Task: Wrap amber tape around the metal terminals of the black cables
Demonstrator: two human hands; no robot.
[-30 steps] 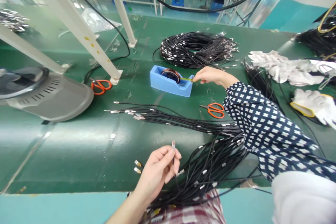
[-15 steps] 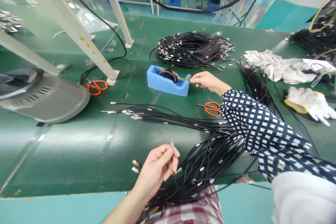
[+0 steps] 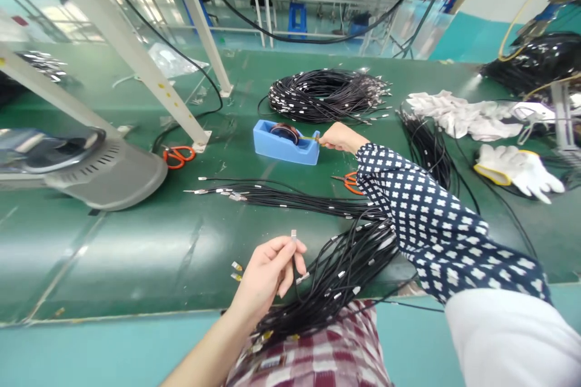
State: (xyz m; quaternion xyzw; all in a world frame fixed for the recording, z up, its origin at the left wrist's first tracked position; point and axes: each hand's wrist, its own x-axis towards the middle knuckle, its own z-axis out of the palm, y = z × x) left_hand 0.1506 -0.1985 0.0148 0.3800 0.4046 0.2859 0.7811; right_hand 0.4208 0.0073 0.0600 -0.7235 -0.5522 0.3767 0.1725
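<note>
Your right sleeve (image 3: 413, 199) now hides part of the orange-handled scissors (image 3: 350, 181), but your right hand (image 3: 338, 138) still pinches tape (image 3: 309, 138) at the blue dispenser's (image 3: 284, 150) right end, seemingly uncut. Your left hand (image 3: 269, 267) holds a cable connector (image 3: 294, 234) upright toward the near edge, with open worktop (image 3: 136, 260) farther left.

The head camera's looking forward and down from above the lap (image 3: 327, 354) at bottom centre, the green bench (image 3: 149, 248) spreading close mid-frame.
</note>
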